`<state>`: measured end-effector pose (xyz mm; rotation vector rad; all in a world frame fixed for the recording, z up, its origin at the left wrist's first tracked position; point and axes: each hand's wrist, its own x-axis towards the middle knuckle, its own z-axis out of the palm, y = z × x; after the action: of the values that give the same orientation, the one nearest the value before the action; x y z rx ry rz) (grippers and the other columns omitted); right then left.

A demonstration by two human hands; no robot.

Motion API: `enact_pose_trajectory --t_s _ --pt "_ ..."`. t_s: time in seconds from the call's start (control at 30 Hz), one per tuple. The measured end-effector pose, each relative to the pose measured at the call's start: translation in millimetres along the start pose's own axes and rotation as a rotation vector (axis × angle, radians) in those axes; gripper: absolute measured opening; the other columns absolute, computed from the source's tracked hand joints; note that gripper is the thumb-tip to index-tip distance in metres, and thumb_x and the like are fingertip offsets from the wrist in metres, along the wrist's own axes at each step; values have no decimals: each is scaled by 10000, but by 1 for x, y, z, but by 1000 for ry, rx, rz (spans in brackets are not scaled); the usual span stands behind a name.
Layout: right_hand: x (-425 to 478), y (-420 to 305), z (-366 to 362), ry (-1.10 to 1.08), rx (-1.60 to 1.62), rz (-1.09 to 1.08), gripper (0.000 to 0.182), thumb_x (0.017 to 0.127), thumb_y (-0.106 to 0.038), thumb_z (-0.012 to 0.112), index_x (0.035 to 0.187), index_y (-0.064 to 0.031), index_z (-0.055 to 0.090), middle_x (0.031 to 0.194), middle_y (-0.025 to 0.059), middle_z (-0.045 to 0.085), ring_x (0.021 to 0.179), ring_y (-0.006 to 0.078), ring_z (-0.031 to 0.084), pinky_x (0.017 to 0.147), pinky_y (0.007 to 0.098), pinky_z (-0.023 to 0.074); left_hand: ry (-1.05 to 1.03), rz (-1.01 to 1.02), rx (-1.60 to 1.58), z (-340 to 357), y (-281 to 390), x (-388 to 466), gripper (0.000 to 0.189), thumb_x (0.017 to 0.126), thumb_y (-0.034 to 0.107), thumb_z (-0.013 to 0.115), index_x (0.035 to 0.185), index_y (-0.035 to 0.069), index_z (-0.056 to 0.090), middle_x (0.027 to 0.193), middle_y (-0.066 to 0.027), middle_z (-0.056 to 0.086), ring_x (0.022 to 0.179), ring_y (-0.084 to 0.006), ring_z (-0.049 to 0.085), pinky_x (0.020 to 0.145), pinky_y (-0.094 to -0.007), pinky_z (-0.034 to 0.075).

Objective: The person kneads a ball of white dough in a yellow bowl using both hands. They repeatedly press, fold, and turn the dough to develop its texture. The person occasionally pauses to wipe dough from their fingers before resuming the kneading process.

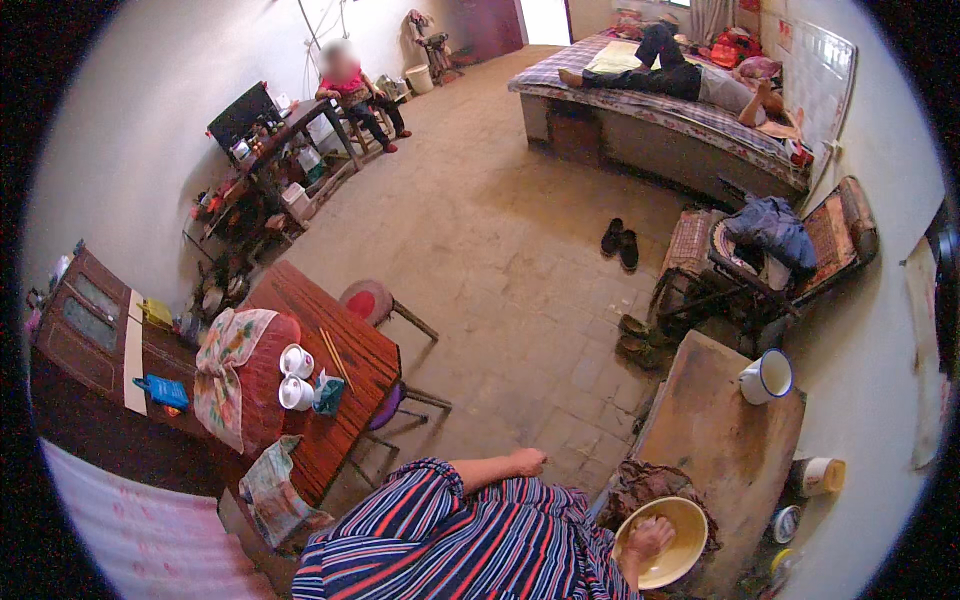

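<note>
My left hand (531, 461) hangs in front of my striped shirt, over the tiled floor, with its fingers curled in and nothing visible in them. My right hand (651, 538) is down inside a cream-yellow bowl (694, 525), fingers bent towards its bottom; whether they grip anything is hidden. The bowl stands on a worn wooden table (679, 405) at my right. Beside the bowl lies a crumpled dark brown cloth (645, 482). Farther along the same tabletop is a white enamel mug (765, 376) with a blue rim.
Jars (821, 477) line the wall side. At left, a wooden table (367, 360) holds a covered red dome (270, 352), white cups (296, 392) and chopsticks (335, 358). Stools (367, 301), a cluttered chair (832, 232) and shoes (619, 244) stand around. One person sits; another lies on a bed (555, 82).
</note>
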<state>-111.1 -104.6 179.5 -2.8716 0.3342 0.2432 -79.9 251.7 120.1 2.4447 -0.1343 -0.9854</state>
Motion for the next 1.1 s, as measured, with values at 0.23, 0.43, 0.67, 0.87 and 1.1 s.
enact_pose_trajectory --t_s 0.23,0.43,0.67,0.87,1.1 --pt "-1 10 38 178 38 7 222 811 -228 529 898 -40 609 1086 151 551 1117 329 448 1041 463 261 29 101 14 24 -8 16 315 716 221 555 970 42 610 918 -210 635 881 -388 606 741 -467 491" --pt "6 34 74 225 68 35 206 795 -233 555 787 -46 640 1065 147 557 1122 319 453 1068 460 242 2 30 -18 26 -11 22 329 716 214 549 998 59 616 910 -226 631 887 -382 609 741 -473 489" --pt "-6 8 24 96 21 19 214 796 -244 586 868 -45 615 1090 134 538 1141 318 422 1058 469 232 -23 -66 -34 38 -27 2 310 723 163 525 999 45 604 966 -241 619 916 -391 602 750 -478 493" --pt "-4 19 42 171 82 59 276 802 -226 582 993 -28 563 1128 152 533 1165 339 405 1053 469 237 -47 -90 -12 28 -17 -5 278 728 151 517 961 36 616 967 -247 622 931 -397 600 766 -476 494" --pt "-7 10 23 166 64 -41 260 843 -205 482 988 3 544 1078 196 534 1071 370 440 969 469 302 -54 -112 24 28 -13 -11 245 746 147 505 900 14 641 937 -238 637 908 -386 619 748 -479 510"
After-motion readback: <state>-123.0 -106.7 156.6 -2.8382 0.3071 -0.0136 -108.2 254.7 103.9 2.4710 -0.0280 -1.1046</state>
